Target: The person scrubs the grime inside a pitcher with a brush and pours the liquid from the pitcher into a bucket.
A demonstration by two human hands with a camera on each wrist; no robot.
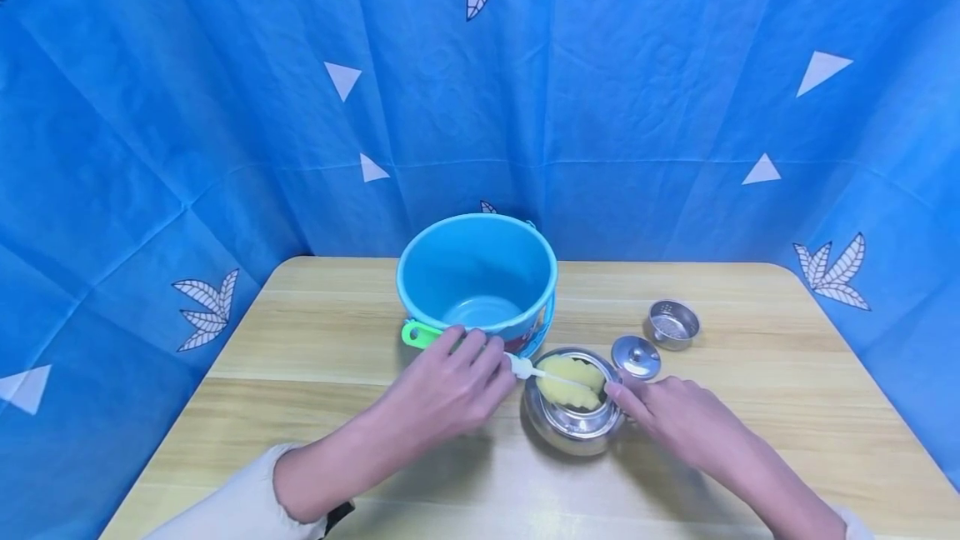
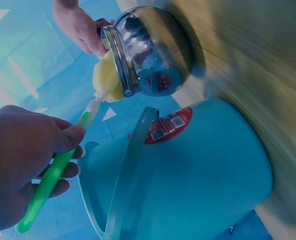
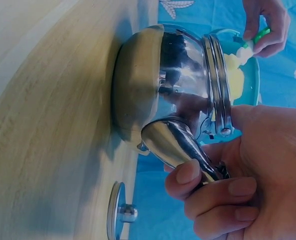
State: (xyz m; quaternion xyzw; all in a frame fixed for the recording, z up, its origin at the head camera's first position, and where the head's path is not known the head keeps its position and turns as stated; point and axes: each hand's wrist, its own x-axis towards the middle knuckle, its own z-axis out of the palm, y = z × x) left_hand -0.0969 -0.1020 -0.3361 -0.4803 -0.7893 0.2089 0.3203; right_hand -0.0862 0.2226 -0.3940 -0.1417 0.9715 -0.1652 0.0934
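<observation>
A shiny metal teapot (image 1: 581,432) stands uncovered on the table. My left hand (image 1: 457,382) grips the green handle (image 2: 52,180) of a sponge brush, its fingers curled round it. The brush's yellow sponge head (image 1: 572,368) sits in the teapot's mouth, partly above the rim. On the other side, my right hand (image 1: 678,417) holds the teapot by its spout (image 3: 175,145), with the fingers wrapped round the spout and the thumb up at the rim.
Close behind the left hand stands a blue bucket (image 1: 476,269) with a handle (image 2: 130,170). A round metal lid (image 1: 636,357) lies right of the teapot, and a small metal strainer (image 1: 672,324) is just beyond it. A blue curtain (image 1: 637,107) surrounds the wooden table (image 1: 330,298).
</observation>
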